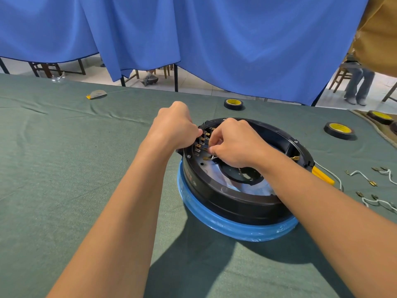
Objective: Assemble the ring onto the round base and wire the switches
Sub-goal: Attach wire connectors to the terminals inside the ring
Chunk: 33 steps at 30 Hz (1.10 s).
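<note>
Far left on the green cloth [64, 147] lay a grey-and-yellow scrap [96, 94], too small for me to identify. The left hand [176, 125] was curled round the outer wall of the black ring [225, 198]. Its thumb pressed at the rim and its fingertips were hidden behind the knuckles. The switches [200, 143] showed only as a column of brass tabs on the ring's inner wall, partly covered by both hands.

The right hand [234, 143] reached inside the ring, thumb and forefinger pinching a white wire [212, 156]. Its other fingers were folded under, out of my sight. The ring sat on the round blue base [236, 230], mid-table.

Behind the ring lay a tape roll [233, 103]. To the right were a yellow handle [322, 174], half hidden by the forearm, a second tape roll [339, 130], and loose wires [363, 175] cut off at the frame's edge.
</note>
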Each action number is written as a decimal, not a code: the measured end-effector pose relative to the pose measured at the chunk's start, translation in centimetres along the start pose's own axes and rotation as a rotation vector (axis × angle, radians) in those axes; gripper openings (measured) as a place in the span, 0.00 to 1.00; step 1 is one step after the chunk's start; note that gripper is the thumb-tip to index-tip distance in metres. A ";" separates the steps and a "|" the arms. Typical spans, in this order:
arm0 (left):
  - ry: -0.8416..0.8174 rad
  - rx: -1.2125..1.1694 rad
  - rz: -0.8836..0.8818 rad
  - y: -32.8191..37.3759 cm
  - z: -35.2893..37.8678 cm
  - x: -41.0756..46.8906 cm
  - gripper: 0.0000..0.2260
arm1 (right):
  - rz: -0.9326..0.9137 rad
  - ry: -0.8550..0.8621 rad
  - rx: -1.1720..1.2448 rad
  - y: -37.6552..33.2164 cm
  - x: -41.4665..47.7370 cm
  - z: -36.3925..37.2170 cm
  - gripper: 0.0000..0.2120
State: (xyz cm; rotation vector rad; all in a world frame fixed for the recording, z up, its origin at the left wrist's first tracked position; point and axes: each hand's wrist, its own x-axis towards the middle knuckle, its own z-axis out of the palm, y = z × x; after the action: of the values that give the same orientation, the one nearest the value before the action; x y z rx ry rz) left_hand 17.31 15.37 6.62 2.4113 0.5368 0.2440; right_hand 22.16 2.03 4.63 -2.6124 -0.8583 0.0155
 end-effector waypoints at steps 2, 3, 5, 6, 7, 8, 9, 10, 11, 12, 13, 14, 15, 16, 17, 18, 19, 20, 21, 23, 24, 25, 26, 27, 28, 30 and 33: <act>-0.003 -0.017 -0.002 0.0 0.0 -0.1 0.14 | -0.003 0.000 0.009 0.0 0.0 0.0 0.05; -0.007 -0.026 -0.002 0.0 0.0 -0.1 0.13 | -0.003 0.002 0.015 -0.1 0.0 0.0 0.05; -0.012 -0.038 -0.005 -0.1 -0.1 0.0 0.13 | 0.000 0.002 0.022 -0.2 0.0 0.0 0.05; -0.013 -0.041 -0.005 -0.2 -0.1 0.0 0.13 | 0.002 0.001 0.024 -0.2 0.0 0.0 0.05; -0.013 -0.044 -0.005 -0.2 -0.1 0.0 0.13 | 0.005 -0.001 0.026 -0.3 0.1 0.1 0.05; -0.013 -0.049 -0.006 -0.2 -0.1 0.0 0.13 | 0.009 -0.001 0.028 -0.3 0.1 0.1 0.05; -0.014 -0.056 -0.006 -0.2 -0.1 0.1 0.13 | 0.014 0.002 0.031 -0.4 0.1 0.1 0.05; -0.015 -0.064 -0.007 -0.3 -0.1 0.1 0.14 | 0.019 0.005 0.033 -0.5 0.1 0.1 0.05; -0.017 -0.070 -0.008 -0.3 -0.2 0.1 0.14 | 0.024 0.006 0.035 -0.5 0.1 0.1 0.05; -0.018 -0.074 -0.009 -0.3 -0.2 0.1 0.13 | 0.029 0.005 0.038 -0.6 0.1 0.1 0.04; -0.019 -0.076 -0.011 -0.3 -0.2 0.1 0.13 | 0.032 0.003 0.042 -0.7 0.2 0.1 0.04; -0.019 -0.076 -0.012 -0.3 -0.2 0.1 0.13 | 0.034 0.003 0.046 -0.8 0.2 0.2 0.04; -0.018 -0.074 -0.012 -0.3 -0.2 0.1 0.13 | 0.035 0.002 0.049 -0.9 0.2 0.2 0.04; -0.016 -0.072 -0.011 -0.2 -0.2 0.0 0.13 | 0.037 0.003 0.051 -1.0 0.3 0.2 0.04; -0.014 -0.070 -0.009 -0.2 -0.2 0.0 0.12 | 0.041 0.004 0.054 -1.0 0.3 0.1 0.04; -0.013 -0.070 -0.009 -0.2 -0.2 0.0 0.12 | 0.044 0.005 0.057 -1.1 0.3 0.1 0.05; -0.013 -0.074 -0.010 -0.3 -0.2 0.0 0.12 | 0.044 0.004 0.061 -1.1 0.3 0.2 0.05; -0.014 -0.081 -0.012 -0.3 -0.2 0.0 0.12 | 0.042 0.003 0.065 -1.1 0.2 0.1 0.04; -0.016 -0.090 -0.012 -0.3 -0.2 0.0 0.12 | 0.038 0.001 0.068 -1.1 0.2 0.1 0.04; -0.022 -0.098 -0.004 -0.3 -0.3 -0.1 0.11 | 0.026 0.007 0.081 -0.8 0.0 -0.3 0.06; -0.026 -0.092 0.000 -0.2 -0.4 -0.1 0.11 | 0.020 0.030 0.094 -0.5 0.0 -0.5 0.07; -0.027 -0.080 0.003 -0.2 -0.4 0.0 0.11 | 0.013 0.075 0.104 -0.1 -0.1 -0.8 0.08; -0.025 -0.065 0.005 -0.2 -0.4 0.0 0.12 | 0.003 0.128 0.104 0.4 -0.1 -1.0 0.09; -0.018 -0.053 0.006 -0.2 -0.4 0.1 0.13 | -0.009 0.166 0.090 0.8 -0.1 -1.2 0.11; -0.002 -0.049 0.007 -0.2 -0.3 0.1 0.14 | -0.026 0.173 0.062 1.1 -0.2 -1.3 0.11; 0.051 -0.061 0.023 -0.3 0.0 0.3 0.17 | -0.062 0.136 -0.008 1.4 -0.3 -1.2 0.10; 0.070 -0.140 0.066 -0.4 0.4 0.2 0.19 | -0.085 0.132 -0.057 1.1 -0.4 -0.9 0.07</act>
State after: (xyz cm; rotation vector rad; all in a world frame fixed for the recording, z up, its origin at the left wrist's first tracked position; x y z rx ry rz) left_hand 17.52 15.53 6.04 2.2936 0.4560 0.3828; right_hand 22.57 0.69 5.06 -2.5932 -0.9335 -0.2057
